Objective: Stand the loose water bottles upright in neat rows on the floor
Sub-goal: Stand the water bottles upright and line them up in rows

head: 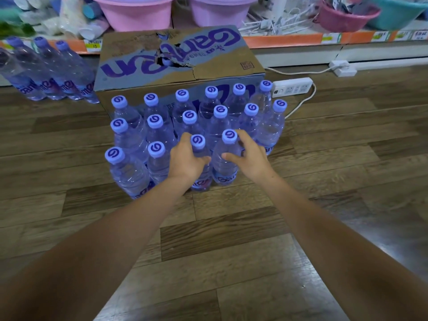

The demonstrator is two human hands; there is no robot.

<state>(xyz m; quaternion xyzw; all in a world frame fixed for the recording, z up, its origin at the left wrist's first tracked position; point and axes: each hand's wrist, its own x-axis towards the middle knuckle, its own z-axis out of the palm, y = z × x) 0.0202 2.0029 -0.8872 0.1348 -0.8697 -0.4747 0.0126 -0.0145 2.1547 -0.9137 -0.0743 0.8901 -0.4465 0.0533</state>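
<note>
Several clear water bottles with purple caps stand upright in rows (159, 126) on the wooden floor, in front of a cardboard box. My left hand (185, 158) grips the neck of a front-row bottle (198, 142). Beside it, my right hand (250, 154) curls round the shoulder of the neighbouring front-row bottle (225, 165), thumb on its near side. Both bottles stand upright on the floor. The front row has two more bottles to the left (127, 170).
A torn cardboard box (176, 59) printed in purple stands behind the rows. Several more bottles (46, 70) stand at the left by the shelf. A white power strip (293, 86) and cable lie at the right. Shelving with pink basins (139, 10) runs behind. Bare floor lies near me.
</note>
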